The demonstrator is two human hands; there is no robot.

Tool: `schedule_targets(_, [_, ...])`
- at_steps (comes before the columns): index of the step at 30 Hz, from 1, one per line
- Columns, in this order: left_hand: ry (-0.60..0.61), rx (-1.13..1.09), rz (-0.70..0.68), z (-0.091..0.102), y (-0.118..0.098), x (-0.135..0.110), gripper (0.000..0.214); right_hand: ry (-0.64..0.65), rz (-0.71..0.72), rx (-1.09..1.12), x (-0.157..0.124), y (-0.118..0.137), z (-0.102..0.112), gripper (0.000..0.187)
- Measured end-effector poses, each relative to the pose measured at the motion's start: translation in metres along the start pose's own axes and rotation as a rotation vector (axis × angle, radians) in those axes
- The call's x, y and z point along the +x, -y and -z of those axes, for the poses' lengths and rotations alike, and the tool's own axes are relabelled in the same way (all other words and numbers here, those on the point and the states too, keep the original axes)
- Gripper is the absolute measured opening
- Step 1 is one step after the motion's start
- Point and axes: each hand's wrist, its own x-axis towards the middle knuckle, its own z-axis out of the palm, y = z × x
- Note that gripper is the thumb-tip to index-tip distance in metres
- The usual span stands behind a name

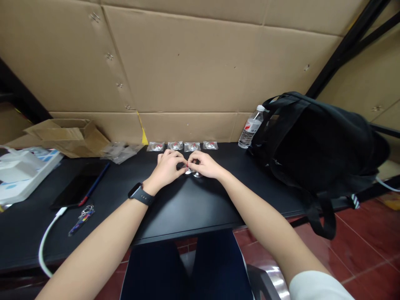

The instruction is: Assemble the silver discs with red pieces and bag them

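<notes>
My left hand (168,167), with a dark watch on its wrist, is closed in a pinch at the middle of the black table. My right hand (204,165) meets it there, its fingers closed too. Between the fingertips is a small shiny silver round piece (188,171) with a red part; its exact kind is too small to make out. A second silver round piece (197,174) shows just under my right fingers. Beyond my hands lies a row of clear plastic packets (192,146), several in number, each with a silver and red piece inside.
Left on the black table (187,212) are a phone (79,185) with a white cable, a keychain (81,218), a power strip (25,175), an open cardboard box (67,139) and clear plastic bags (120,152). A water bottle (251,127) and black backpack (315,146) stand right.
</notes>
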Motion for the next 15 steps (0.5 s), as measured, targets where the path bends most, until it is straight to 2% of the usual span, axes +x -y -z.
schedule_targets(6, [0.021,0.02,0.027,0.001,-0.001,-0.001,0.009,0.053,0.044,-0.196,-0.003,0.006,0.014,0.004])
schedule_targets(9, [0.055,0.042,0.015,0.0,0.001,-0.002,0.011,0.143,-0.004,-0.303,-0.007,0.004,0.024,0.015])
schedule_targets(12, [0.076,0.038,-0.007,-0.001,0.002,-0.003,0.013,0.248,-0.051,-0.318,-0.01,-0.001,0.028,0.016])
schedule_targets(15, [0.078,0.01,-0.018,-0.002,0.002,-0.003,0.012,0.26,-0.089,-0.289,-0.011,-0.003,0.027,0.021])
